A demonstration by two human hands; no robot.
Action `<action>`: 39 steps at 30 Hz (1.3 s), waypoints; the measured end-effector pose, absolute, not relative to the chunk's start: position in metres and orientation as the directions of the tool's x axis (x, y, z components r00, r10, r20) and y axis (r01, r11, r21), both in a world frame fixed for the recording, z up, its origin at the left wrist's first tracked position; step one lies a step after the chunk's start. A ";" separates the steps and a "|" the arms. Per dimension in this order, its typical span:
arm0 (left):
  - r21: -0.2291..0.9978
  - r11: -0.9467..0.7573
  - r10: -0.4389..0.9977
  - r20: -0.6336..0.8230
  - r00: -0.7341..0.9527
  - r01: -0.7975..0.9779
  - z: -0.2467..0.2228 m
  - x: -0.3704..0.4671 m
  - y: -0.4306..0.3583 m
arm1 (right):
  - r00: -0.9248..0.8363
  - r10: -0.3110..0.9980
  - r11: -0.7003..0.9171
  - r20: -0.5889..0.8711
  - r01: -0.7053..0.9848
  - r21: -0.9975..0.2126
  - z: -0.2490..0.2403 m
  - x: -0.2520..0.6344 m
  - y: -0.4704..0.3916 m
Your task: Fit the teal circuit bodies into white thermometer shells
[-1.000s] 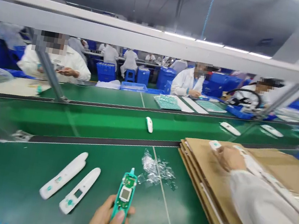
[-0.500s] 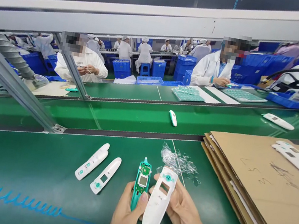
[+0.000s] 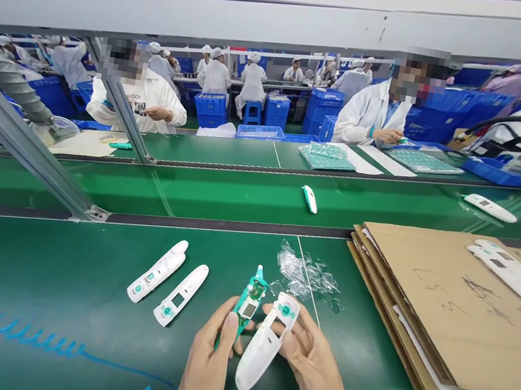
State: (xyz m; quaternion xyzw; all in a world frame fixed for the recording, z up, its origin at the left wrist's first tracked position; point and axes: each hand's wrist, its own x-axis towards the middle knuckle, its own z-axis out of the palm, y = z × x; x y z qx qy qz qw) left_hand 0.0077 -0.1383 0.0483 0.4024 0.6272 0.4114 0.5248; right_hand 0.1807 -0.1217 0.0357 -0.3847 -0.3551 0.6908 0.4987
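My left hand (image 3: 211, 354) is closed round a teal housing (image 3: 249, 302) with a green circuit board and a small grey screen, its tip pointing away from me. Right beside it, my right hand (image 3: 318, 366) grips a white cover (image 3: 264, 347) by its upper right edge; the cover has a rectangular window and a teal button part near its top. To the left on the green table lie two more white pieces, a stacked-looking one (image 3: 157, 271) and a cover with a window (image 3: 180, 295).
Crumpled clear plastic (image 3: 307, 272) lies beyond my hands. Stacked cardboard (image 3: 423, 304) with white covers (image 3: 511, 274) is at right. A blue coiled cord (image 3: 5, 330) crosses the left. White-and-teal devices (image 3: 310, 200) lie on the green belt (image 3: 220, 195). People sit across it.
The teal housing and the white cover have both tilted, their tops leaning right. My right hand has shifted slightly left with the cover. The devices on the belt have moved slightly right.
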 end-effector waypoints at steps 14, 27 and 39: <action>0.845 -0.127 0.992 0.095 0.088 0.519 0.034 0.013 -0.147 | -0.050 0.961 -0.270 -0.272 -0.381 -0.885 0.017 0.171 -0.115; 0.672 -0.326 0.945 0.218 0.243 0.664 0.033 0.019 -0.155 | -0.122 0.946 -0.308 -0.299 -0.618 -0.724 0.031 0.167 -0.119; 0.684 -0.165 0.985 0.145 0.089 0.711 0.024 0.021 -0.161 | -0.202 0.947 -0.322 -0.251 -0.558 -0.764 0.033 0.170 -0.117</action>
